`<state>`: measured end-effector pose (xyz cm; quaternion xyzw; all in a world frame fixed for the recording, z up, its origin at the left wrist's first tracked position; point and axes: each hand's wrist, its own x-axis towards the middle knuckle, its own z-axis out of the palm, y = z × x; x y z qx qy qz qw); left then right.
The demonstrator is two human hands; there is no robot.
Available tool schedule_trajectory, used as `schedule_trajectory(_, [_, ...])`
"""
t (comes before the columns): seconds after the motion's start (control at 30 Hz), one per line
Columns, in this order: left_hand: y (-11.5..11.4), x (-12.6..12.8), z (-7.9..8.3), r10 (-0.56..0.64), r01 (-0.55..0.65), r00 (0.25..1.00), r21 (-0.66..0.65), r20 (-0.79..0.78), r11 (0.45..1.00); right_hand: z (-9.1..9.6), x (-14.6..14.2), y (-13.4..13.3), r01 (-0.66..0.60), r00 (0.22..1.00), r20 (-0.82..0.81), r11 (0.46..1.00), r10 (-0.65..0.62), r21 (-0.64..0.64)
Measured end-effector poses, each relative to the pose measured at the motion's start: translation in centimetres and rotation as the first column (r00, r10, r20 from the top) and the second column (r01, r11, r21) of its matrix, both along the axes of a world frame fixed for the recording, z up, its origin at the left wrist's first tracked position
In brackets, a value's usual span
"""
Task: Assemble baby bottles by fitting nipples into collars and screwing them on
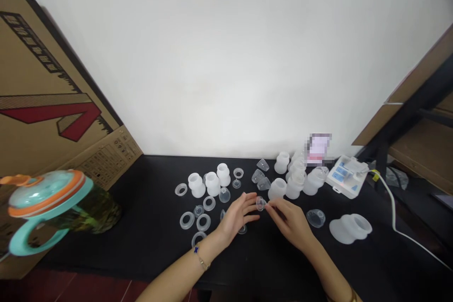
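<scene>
Right hand (293, 222) pinches a clear piece (261, 203) by its narrow end; left hand (236, 214), fingers loosely spread, is close by its rim, over the table (148, 231).

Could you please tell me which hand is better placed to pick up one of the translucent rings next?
Probably the left hand: it is spread open and nearer the translucent rings, while the right hand is farther off and pinches a clear piece.
</scene>
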<state>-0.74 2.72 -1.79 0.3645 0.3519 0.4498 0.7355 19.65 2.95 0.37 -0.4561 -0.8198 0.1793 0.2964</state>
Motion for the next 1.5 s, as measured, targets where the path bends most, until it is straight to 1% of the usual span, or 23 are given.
schedule_trajectory(0.07, [0.2,-0.1,0.4,0.032,-0.002,0.975,-0.138,0.219,0.99,0.1,-0.3,-0.3,-0.061,0.998,-0.017,0.997,0.062,0.037])
schedule_trajectory(0.1, [0.2,-0.1,0.6,0.045,0.008,0.957,-0.181,0.288,0.983,0.0,-0.5,-0.5,-0.097,0.995,-0.018,0.994,0.098,0.056])
schedule_trajectory(0.17, [0.1,0.0,0.8,0.051,0.04,0.93,-0.237,0.363,0.971,-0.2,-1.1,-0.8,-0.157,0.988,0.017,0.983,0.157,0.099])
schedule_trajectory(0.3, [-0.4,0.3,0.8,0.04,0.093,0.914,-0.304,0.403,0.948,-1.0,-2.1,-1.0,-0.204,0.975,0.123,0.963,0.184,0.178])
schedule_trajectory(0.43, [-0.5,0.2,0.9,0.055,0.094,0.9,-0.315,0.432,0.945,-1.4,-2.5,-0.9,-0.167,0.984,0.102,0.962,0.148,0.214])
schedule_trajectory(0.5, [-0.4,0.0,0.9,0.081,0.084,0.87,-0.309,0.485,0.947,-1.5,-2.4,-0.9,-0.147,0.989,0.062,0.963,0.136,0.224])
schedule_trajectory(0.57, [-0.3,-0.3,1.0,0.123,0.063,0.826,-0.306,0.551,0.95,-1.7,-2.3,-0.9,-0.126,0.992,0.033,0.965,0.122,0.231])
schedule_trajectory(0.63, [-0.2,-0.6,1.0,0.173,0.032,0.782,-0.315,0.599,0.948,-1.9,-2.4,-1.0,-0.134,0.991,0.046,0.965,0.126,0.226])
schedule_trajectory(0.7, [0.1,-1.0,0.9,0.222,0.002,0.747,-0.335,0.627,0.942,-2.1,-2.8,-1.1,-0.192,0.979,0.106,0.961,0.174,0.198])
schedule_trajectory(0.8, [0.6,-1.5,0.7,0.28,-0.032,0.706,-0.365,0.651,0.931,-2.5,-3.6,-1.2,-0.305,0.931,0.247,0.943,0.267,0.132])
schedule_trajectory(0.9, [0.9,-1.6,0.6,0.311,-0.068,0.694,-0.371,0.649,0.926,-2.9,-4.1,-1.3,-0.35,0.88,0.379,0.93,0.286,0.11])
schedule_trajectory(1.0, [0.9,-1.5,0.6,0.337,-0.112,0.706,-0.372,0.623,0.922,-3.4,-4.1,-1.1,-0.328,0.869,0.432,0.935,0.242,0.137])
schedule_trajectory(1.07, [0.8,-1.4,0.6,0.343,-0.127,0.717,-0.369,0.607,0.921,-3.6,-3.8,-0.8,-0.278,0.888,0.422,0.946,0.185,0.169])
schedule_trajectory(1.17, [0.7,-1.3,0.3,0.331,-0.141,0.742,-0.347,0.584,0.927,-3.9,-3.0,-0.3,-0.151,0.929,0.366,0.957,0.053,0.246])
schedule_trajectory(1.27, [0.7,-1.2,0.0,0.308,-0.148,0.766,-0.311,0.564,0.939,-4.1,-2.4,0.2,-0.062,0.93,0.361,0.933,-0.075,0.354])
schedule_trajectory(1.37, [0.8,-1.2,-0.1,0.291,-0.141,0.781,-0.299,0.552,0.944,-4.4,-2.4,0.3,-0.064,0.905,0.409,0.916,-0.114,0.397])
schedule_trajectory(1.5, [0.7,-1.2,0.2,0.285,-0.133,0.784,-0.3,0.551,0.945,-5.2,-2.8,0.2,-0.089,0.871,0.476,0.915,-0.12,0.394])
